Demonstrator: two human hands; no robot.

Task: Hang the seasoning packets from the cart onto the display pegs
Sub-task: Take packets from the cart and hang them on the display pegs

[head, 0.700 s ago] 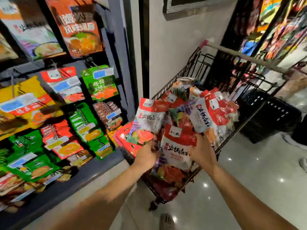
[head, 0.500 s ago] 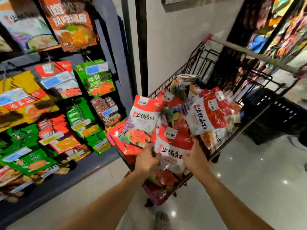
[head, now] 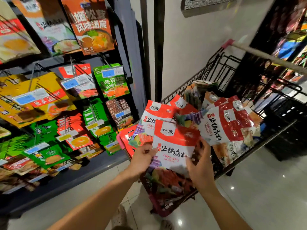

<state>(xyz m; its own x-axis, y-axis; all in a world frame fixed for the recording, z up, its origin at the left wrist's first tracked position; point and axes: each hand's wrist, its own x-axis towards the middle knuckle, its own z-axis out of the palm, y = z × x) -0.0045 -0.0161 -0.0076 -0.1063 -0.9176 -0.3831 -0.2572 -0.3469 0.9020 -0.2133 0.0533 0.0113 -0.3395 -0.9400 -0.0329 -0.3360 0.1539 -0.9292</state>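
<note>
A red-and-white seasoning packet (head: pixel 174 146) is held upright over the near end of the wire cart (head: pixel 221 77). My left hand (head: pixel 142 159) grips its left edge together with a second identical packet (head: pixel 155 113) fanned out behind it. My right hand (head: pixel 200 165) grips the front packet's right edge. More red-and-white packets (head: pixel 227 123) lie piled in the cart. The display pegs (head: pixel 73 67) on the dark rack at left carry hanging packets with price tags.
The rack holds yellow packets (head: pixel 33 98), green packets (head: pixel 113 83) and red packets (head: pixel 74 128) on crowded pegs. A white pillar (head: pixel 191 55) stands behind the cart. A dark basket (head: pixel 290 130) sits on the glossy floor to the right. My feet show at the bottom edge.
My hands came closer together; the front packet now overlaps the one in my left hand, and both hands hold it. My view shifted slightly toward the rack.
</note>
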